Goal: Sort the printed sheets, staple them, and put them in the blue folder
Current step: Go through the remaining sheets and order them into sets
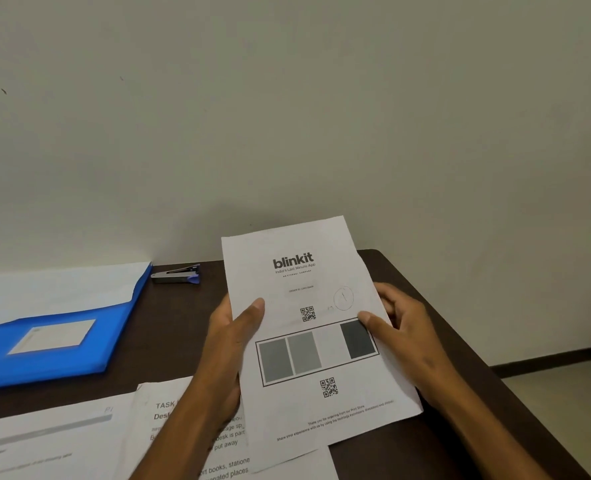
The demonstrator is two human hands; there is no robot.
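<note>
Blinkit sheet (308,327) held upright; blue folder (55,341) and stapler (178,274) lie left.

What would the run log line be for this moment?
stage: sorting | left hand and right hand: hold blinkit sheet | stapler: untouched | blue folder: on desk

Looks like a plain office or study desk setup. Dark brown desk (425,271) pushed against a bare off-white wall (287,98), w/ dark skirting (546,356) along a pale floor at right. On the desk: blue folder (55,344), small stapler (178,273), printed sheets (62,441) w/ typed text. Paperwork gear, no kitchen or workshop items.
</note>
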